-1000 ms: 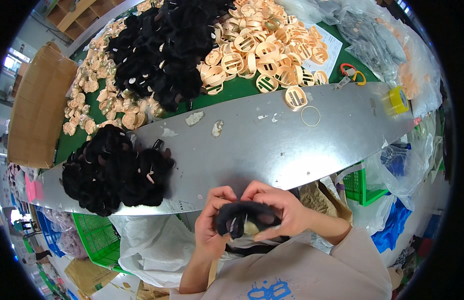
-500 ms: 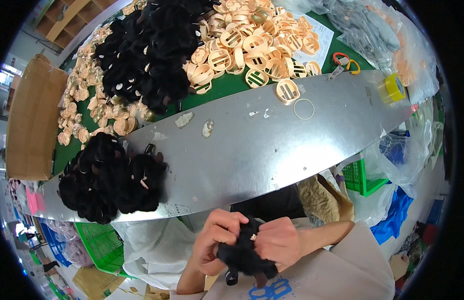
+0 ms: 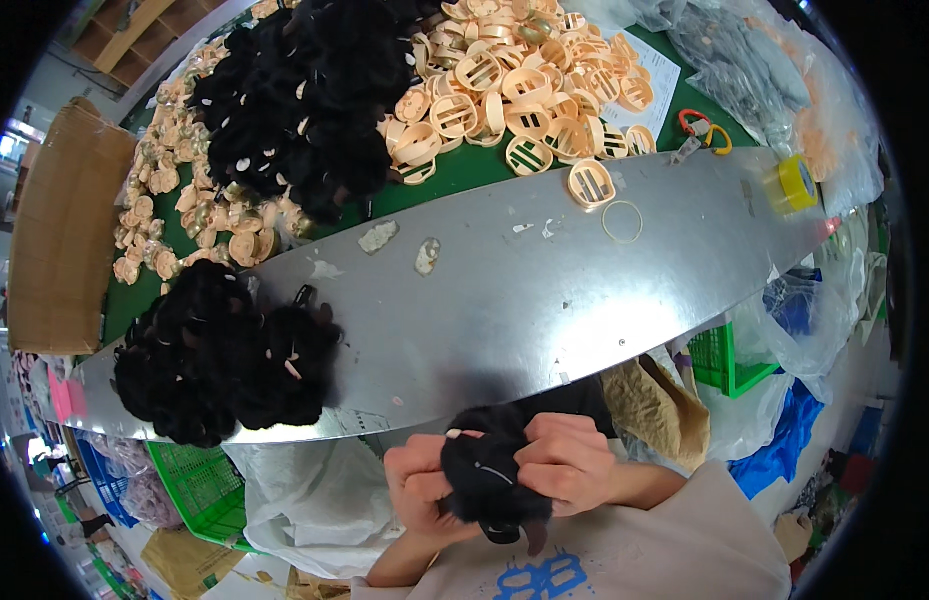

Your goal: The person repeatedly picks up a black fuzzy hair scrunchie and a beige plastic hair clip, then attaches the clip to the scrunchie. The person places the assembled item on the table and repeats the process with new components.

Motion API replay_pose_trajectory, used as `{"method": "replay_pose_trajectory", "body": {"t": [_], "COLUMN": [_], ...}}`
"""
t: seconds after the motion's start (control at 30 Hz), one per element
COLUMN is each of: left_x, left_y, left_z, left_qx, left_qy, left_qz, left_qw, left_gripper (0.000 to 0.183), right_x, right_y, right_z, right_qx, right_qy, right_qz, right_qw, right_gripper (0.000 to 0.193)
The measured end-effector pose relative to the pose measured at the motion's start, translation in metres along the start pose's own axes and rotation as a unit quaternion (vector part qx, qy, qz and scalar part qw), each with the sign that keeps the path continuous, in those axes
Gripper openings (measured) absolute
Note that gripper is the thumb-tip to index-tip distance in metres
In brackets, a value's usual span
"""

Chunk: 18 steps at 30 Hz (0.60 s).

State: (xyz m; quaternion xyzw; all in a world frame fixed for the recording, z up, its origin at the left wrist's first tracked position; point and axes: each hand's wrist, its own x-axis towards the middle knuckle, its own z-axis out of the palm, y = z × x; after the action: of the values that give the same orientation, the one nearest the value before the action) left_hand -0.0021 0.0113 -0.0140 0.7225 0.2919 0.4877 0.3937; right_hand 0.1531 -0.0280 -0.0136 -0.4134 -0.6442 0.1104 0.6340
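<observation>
A black furry plush piece (image 3: 484,475) is held in front of my body, just off the near edge of the table. My left hand (image 3: 416,485) is closed on its left side, and my right hand (image 3: 564,460) pinches its right side. A whitish line, perhaps a slit or zip, crosses the face of the piece. A dark loop and a brown flap hang from its lower end. Similar black furry pieces (image 3: 224,360) lie heaped on the metal table (image 3: 484,290) to the left, with a larger pile (image 3: 304,110) farther back.
Cream slotted plastic cups (image 3: 524,90) and round cream parts (image 3: 194,200) cover the green mat. Orange-handled scissors (image 3: 696,125), a thin ring (image 3: 622,222) and yellow tape (image 3: 796,182) lie to the right. A cardboard box (image 3: 59,230) stands left; green crates (image 3: 199,490) sit below the table.
The plush piece has been raised slightly and turned, so its whitish line now shows. Both hands have shifted their hold on it.
</observation>
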Motion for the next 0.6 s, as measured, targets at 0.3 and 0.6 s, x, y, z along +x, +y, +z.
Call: {"method": "replay_pose_trajectory", "body": {"t": [0.3,0.6], "left_x": [-0.004,0.046], "left_y": [0.007,0.012], "left_z": [0.007,-0.007], "left_qx": [-0.017,-0.064], "left_qy": [0.151,0.047], "left_qz": [-0.082,0.004], "left_qw": [0.985,0.997], "left_gripper": [0.043,0.024], "right_x": [-0.004,0.02], "right_y": [-0.011,0.008], "right_z": [0.017,0.0], "right_qx": [0.004,0.056], "right_qy": [-0.008,-0.097], "right_qz": [0.057,-0.043], "right_qw": [0.998,0.993], "right_gripper": [0.027,0.024]}}
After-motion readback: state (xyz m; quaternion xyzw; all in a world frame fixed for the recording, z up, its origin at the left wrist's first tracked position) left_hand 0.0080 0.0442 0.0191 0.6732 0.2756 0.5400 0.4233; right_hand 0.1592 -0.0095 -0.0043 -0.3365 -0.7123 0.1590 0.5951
